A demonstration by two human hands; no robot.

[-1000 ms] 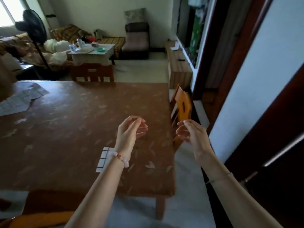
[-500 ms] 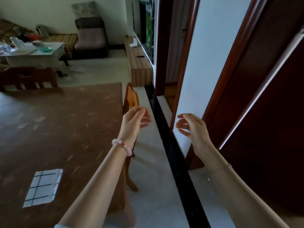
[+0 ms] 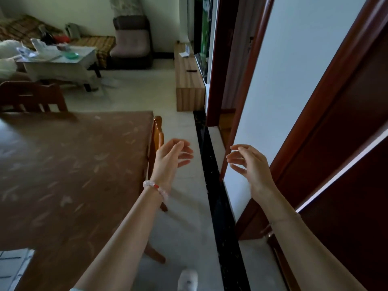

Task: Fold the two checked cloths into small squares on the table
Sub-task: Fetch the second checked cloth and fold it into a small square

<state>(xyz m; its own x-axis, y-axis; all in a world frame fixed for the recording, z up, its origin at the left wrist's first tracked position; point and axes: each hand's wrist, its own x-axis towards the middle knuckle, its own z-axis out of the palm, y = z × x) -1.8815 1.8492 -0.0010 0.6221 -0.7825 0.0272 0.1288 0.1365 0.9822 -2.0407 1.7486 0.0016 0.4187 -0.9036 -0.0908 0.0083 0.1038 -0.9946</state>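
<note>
Now: left hand (image 3: 170, 159), right hand (image 3: 251, 164) loosely curled, empty, beside table (image 3: 73, 164); checked cloth (image 3: 12, 269) on it.

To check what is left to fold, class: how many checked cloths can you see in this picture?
1. A checked cloth lies on the table at the bottom-left corner of the picture, cut off by the frame edge. A second may be out of view.
</note>
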